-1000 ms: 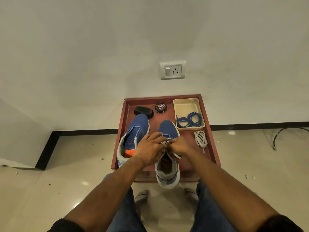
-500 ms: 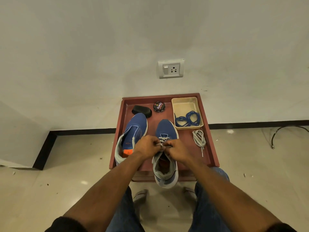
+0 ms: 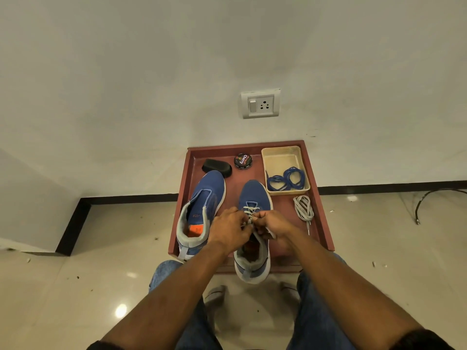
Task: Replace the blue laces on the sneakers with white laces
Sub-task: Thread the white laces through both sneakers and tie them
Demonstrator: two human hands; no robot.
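Observation:
Two blue sneakers stand on a reddish-brown tray [image 3: 321,208]. The right sneaker [image 3: 254,195] has a white lace [image 3: 250,209] threaded through its front eyelets. My left hand [image 3: 228,229] and my right hand [image 3: 274,223] meet over its tongue, and each pinches a part of that white lace. The left sneaker [image 3: 206,198] lies without a lace, its orange insole showing. A bundled second white lace [image 3: 303,208] rests on the tray to the right. The blue laces [image 3: 286,179] lie coiled in a beige basket [image 3: 280,157].
A round shoe polish tin [image 3: 243,160] and a black brush [image 3: 216,167] sit at the tray's back. The tray stands against a white wall with a power socket [image 3: 260,103]. A dark cable [image 3: 434,198] lies on the floor at right. My knees flank the tray's front.
Both hands have slid slightly toward me along the right sneaker, uncovering more crossed white lace near the toe. The view has shifted a little.

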